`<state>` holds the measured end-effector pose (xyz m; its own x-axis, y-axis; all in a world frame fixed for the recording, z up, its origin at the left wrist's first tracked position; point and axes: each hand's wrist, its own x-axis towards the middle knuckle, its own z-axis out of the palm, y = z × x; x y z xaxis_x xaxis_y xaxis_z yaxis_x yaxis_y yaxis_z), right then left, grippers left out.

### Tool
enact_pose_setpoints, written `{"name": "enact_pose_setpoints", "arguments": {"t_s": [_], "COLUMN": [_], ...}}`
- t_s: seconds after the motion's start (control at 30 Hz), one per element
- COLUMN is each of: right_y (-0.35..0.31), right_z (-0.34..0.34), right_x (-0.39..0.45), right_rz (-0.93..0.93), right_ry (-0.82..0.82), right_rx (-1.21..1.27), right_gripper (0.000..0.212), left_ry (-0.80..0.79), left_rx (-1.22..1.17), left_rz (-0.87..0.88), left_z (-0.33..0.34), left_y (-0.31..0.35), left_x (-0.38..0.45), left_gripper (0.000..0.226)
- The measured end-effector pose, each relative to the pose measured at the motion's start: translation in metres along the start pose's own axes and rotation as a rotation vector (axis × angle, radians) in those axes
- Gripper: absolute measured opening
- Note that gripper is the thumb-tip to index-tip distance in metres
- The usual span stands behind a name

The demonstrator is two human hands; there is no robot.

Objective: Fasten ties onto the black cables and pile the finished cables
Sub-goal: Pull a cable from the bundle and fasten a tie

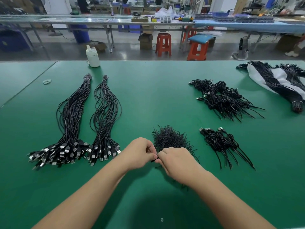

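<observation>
Centrally, on the green bench mat point(148, 100): left hand point(140, 153) and right hand point(178, 162), fingertips meeting, both pinching a small black piece — seemingly a thin black wire tie point(155, 160), mostly hidden. Just behind them, a loose heap of black ties point(170, 138). Left, two long banded bundles of black USB cables point(74, 123). Right, near and far piles of coiled black finished cables point(222, 142) — well apart.

A factory assembly floor: beyond the fingertips stretches a green work mat point(148, 90) carrying bundled black cables point(72, 123). Farther off stand long benches point(99, 22) crowded with parts trays, red plastic stools point(163, 44), cardboard boxes and blue bins.
</observation>
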<state>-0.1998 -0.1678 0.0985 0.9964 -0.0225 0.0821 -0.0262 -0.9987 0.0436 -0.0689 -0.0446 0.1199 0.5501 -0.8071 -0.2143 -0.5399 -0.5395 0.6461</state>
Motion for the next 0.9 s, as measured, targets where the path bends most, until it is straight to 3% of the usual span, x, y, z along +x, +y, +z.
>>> {"name": "enact_pose_setpoints", "arguments": {"t_s": [0.1, 0.2, 0.33, 0.4, 0.73, 0.9], "right_y": [0.004, 0.010, 0.008, 0.010, 0.011, 0.005], "right_z": [-0.003, -0.001, 0.003, 0.002, -0.003, -0.004], "right_x": [0.001, -0.001, -0.003, -0.004, -0.001, 0.002], "right_rz": [-0.074, -0.059, -0.036, -0.075, -0.114, 0.107], "right_ry": [0.081, 0.361, 0.645, 0.662, 0.618, 0.474], "right_rx": [-0.036, -0.067, -0.009, 0.029, 0.341, 0.639], "right_gripper": [0.035, 0.024, 0.017, 0.020, 0.025, 0.025], "left_ry": [0.002, 0.026, 0.026, -0.029, -0.273, -0.093], "left_rx": [0.116, 0.072, -0.507, -0.675, -1.001, -0.737], "left_rz": [0.036, 0.009, -0.103, -0.110, -0.142, 0.045], "left_z": [-0.001, -0.002, -0.007, -0.010, -0.017, -0.013], "left_y": [0.003, 0.002, -0.001, -0.002, -0.003, -0.004], "left_x": [0.000, -0.001, -0.002, -0.004, -0.009, -0.009], "left_gripper": [0.011, 0.015, 0.010, 0.007, 0.006, 0.011]}}
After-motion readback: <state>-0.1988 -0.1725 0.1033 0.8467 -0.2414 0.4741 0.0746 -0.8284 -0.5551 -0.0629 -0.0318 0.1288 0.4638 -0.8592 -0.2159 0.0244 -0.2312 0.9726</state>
